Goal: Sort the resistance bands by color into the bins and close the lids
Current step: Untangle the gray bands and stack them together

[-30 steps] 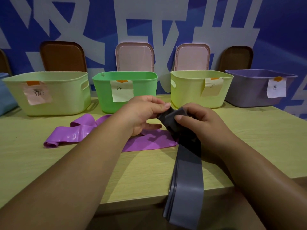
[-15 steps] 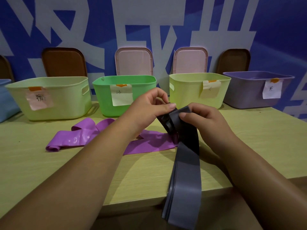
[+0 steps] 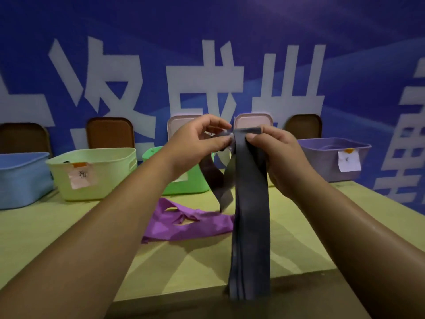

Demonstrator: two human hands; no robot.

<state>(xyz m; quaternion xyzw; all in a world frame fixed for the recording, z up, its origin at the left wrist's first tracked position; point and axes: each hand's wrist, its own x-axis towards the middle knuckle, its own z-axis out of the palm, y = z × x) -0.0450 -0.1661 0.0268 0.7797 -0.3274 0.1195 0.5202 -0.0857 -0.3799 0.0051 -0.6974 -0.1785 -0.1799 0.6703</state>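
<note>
A long grey resistance band (image 3: 250,226) hangs from both my hands, raised well above the table, its folded layers dangling past the table's front edge. My left hand (image 3: 200,139) pinches its top end between thumb and fingers. My right hand (image 3: 273,153) grips the band just to the right of that. A purple band (image 3: 184,222) lies crumpled on the table below. Behind stand open bins: blue (image 3: 20,178), pale yellow-green (image 3: 96,173), green (image 3: 188,183) and purple (image 3: 331,157). My arms and the band hide another bin between the green and purple ones.
Lids lean on the blue wall behind the bins: brown ones (image 3: 110,132) (image 3: 303,125) and pink ones (image 3: 253,120). Paper labels hang on the bin fronts. The yellow-green table (image 3: 57,238) ends at a front edge near me.
Both hands have lifted the grey band from just above the table to in front of the lids. The head camera has tilted up, showing more wall and the blue bin.
</note>
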